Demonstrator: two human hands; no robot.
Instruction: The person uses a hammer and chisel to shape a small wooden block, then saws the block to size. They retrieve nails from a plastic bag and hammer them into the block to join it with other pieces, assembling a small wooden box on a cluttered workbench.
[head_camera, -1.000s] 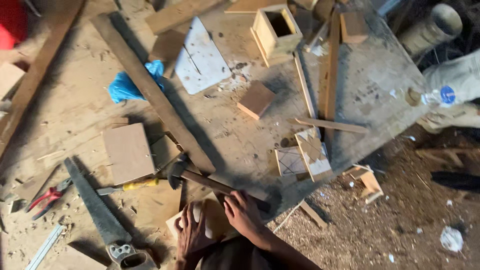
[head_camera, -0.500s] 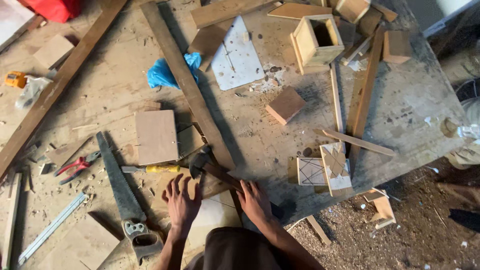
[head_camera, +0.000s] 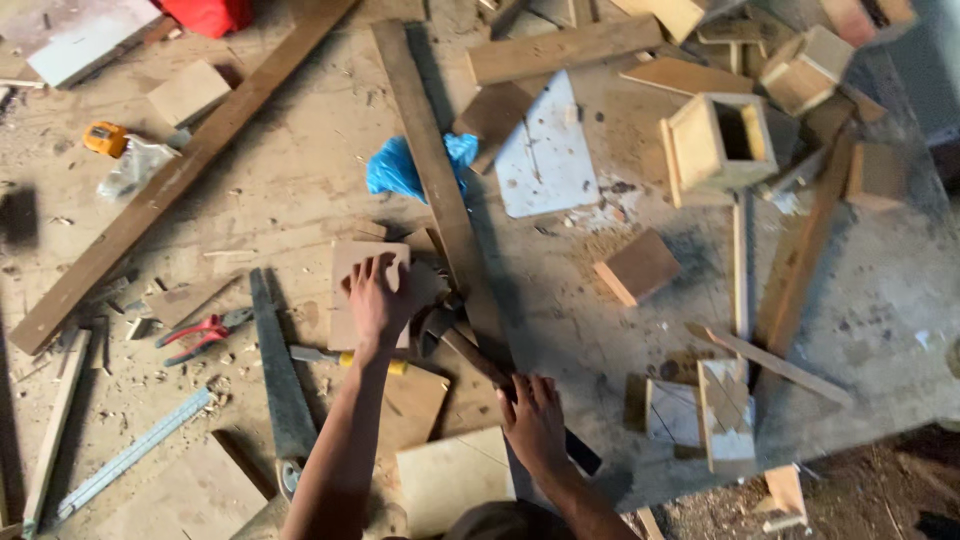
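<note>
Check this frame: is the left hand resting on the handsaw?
No, the left hand lies on a square wooden board, while the handsaw lies apart beside it.

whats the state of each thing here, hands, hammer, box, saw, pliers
left hand: spread flat on a square wood panel
right hand: closed on the hammer handle
hammer: lying on the bench, head by the long plank
open wooden box: on its side, empty
hand saw: lying flat
red pliers: jaws slightly open
</note>
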